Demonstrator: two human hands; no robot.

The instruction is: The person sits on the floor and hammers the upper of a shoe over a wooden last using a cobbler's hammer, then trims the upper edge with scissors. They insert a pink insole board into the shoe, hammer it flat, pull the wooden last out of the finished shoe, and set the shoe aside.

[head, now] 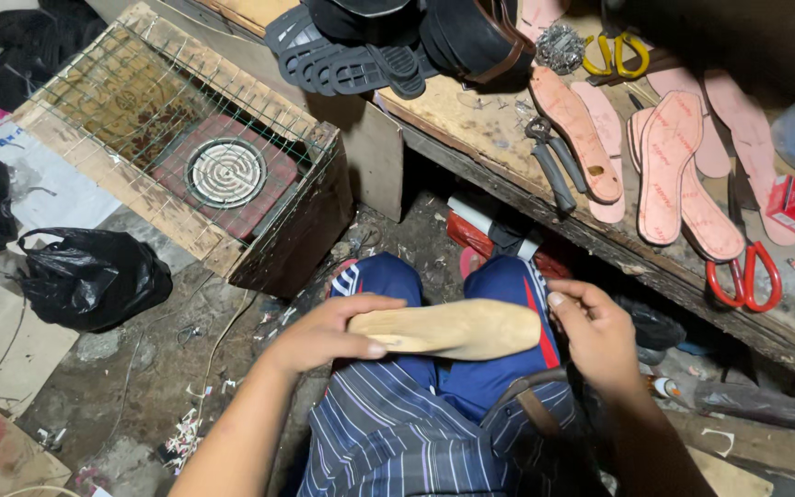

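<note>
Holding the wooden shoe last (448,329) over your lap — left hand (328,333) clasps its narrow end, right hand (595,333) its broad end — it looks stiff, smooth, fairly light.

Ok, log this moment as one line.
left hand: grips wooden shoe last | right hand: holds its other end | over lap, beside workbench

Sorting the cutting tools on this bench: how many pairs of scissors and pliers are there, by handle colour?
Yellow-handled scissors: 1
Red-handled scissors: 1
Grey pliers: 1
Total: 3
All lie on the wooden bench, apart from both hands, which hold the wooden shoe last.
</note>
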